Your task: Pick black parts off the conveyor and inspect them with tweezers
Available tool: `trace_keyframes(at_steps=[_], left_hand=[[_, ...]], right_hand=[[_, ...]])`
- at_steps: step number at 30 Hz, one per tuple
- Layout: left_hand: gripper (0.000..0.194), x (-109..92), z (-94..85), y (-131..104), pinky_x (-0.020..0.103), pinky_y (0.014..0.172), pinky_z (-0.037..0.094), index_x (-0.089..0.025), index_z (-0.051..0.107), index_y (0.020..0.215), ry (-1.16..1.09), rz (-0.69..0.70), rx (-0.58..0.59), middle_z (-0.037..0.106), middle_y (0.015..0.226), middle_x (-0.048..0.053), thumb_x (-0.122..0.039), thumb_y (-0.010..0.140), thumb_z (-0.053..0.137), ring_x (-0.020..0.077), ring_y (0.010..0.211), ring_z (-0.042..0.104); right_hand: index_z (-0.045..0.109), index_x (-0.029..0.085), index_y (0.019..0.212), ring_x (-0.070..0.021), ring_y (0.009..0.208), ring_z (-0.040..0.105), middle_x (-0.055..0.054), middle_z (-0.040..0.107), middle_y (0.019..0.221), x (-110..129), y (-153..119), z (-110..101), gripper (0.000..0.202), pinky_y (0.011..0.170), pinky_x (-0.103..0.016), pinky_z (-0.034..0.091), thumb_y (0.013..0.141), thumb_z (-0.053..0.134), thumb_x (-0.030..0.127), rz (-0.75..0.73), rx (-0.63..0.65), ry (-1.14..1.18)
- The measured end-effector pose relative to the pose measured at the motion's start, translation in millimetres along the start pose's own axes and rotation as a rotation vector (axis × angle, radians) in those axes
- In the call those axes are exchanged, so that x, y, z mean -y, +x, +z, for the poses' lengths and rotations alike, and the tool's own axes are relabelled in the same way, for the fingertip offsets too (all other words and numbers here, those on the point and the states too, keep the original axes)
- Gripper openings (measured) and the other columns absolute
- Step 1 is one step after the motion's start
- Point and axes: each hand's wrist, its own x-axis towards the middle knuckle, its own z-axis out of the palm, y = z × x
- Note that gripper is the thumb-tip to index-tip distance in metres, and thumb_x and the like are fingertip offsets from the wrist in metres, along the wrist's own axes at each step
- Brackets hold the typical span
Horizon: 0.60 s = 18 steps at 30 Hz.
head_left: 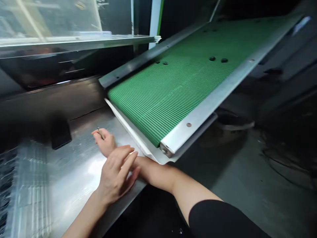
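My left hand (pixel 116 173) lies over my right wrist and forearm, its fingers spread and pointing right, with nothing seen in it. Beyond it, my right hand (pixel 105 142) is closed, pinching a small thin metal piece (pixel 100 133) between thumb and fingers. Both hands are above a shiny metal table (pixel 81 165). Up and to the right, a green ribbed conveyor belt (pixel 158 96) slopes away, with several small dark round pieces (pixel 224 60) on it. A white tray edge (pixel 131 132) runs under the belt's near end, close to my right forearm.
A dark rectangular object (pixel 60 134) is at the table's back left. Blurred clear stacked trays (pixel 31 195) stand at the far left. A metal shelf edge (pixel 81 43) crosses the upper left. On the floor at right are a round container (pixel 232 124) and cables (pixel 284 165).
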Motion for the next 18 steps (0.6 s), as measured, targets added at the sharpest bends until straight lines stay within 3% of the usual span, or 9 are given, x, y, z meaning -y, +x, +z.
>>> trace_keyframes(at_steps=[3, 6, 10, 18], left_hand=[[0.036, -12.0, 23.1, 36.8, 0.054, 0.113, 0.052, -0.012, 0.060, 0.136, -0.045, 0.153, 0.164, 0.068, 0.128, 0.020, -0.031, 0.107, 0.067, 0.0350, 0.127, 0.064], [0.022, -14.9, 37.3, 54.8, 0.052, 0.105, 0.056, -0.014, 0.063, 0.116, -0.013, 0.201, 0.201, 0.066, 0.105, 0.015, -0.035, 0.107, 0.065, 0.0309, 0.103, 0.066], [0.004, -12.5, 40.3, 54.2, 0.051, 0.098, 0.054, -0.018, 0.061, 0.105, 0.045, 0.263, 0.272, 0.062, 0.090, 0.007, -0.022, 0.106, 0.062, 0.0274, 0.090, 0.062], [0.011, -15.9, 38.4, 49.3, 0.050, 0.095, 0.051, -0.021, 0.057, 0.097, 0.039, 0.253, 0.309, 0.066, 0.095, 0.006, -0.022, 0.106, 0.061, 0.0264, 0.088, 0.061]], right_hand=[[0.076, 0.029, 0.110, -0.0176, 0.080, 0.064, 0.006, 0.066, 0.082, 8.0, -4.0, -5.4, 0.021, 0.077, -0.025, 0.052, 0.107, 0.060, 0.042, 0.029, 0.026, 0.023], [0.077, 0.030, 0.109, -0.0172, 0.079, 0.065, 0.006, 0.068, 0.083, 13.4, -6.6, -11.4, 0.016, 0.073, -0.024, 0.050, 0.107, 0.064, 0.039, 0.056, 0.033, 0.032], [0.079, 0.031, 0.108, -0.0170, 0.075, 0.064, 0.006, 0.069, 0.082, 17.7, -8.7, -13.9, 0.013, 0.071, -0.024, 0.050, 0.106, 0.067, 0.036, 0.073, 0.042, 0.016], [0.079, 0.033, 0.108, -0.0183, 0.078, 0.066, 0.007, 0.074, 0.089, 14.3, -13.1, -9.3, 0.012, 0.074, -0.027, 0.050, 0.105, 0.069, 0.037, -0.035, 0.074, -0.063]])
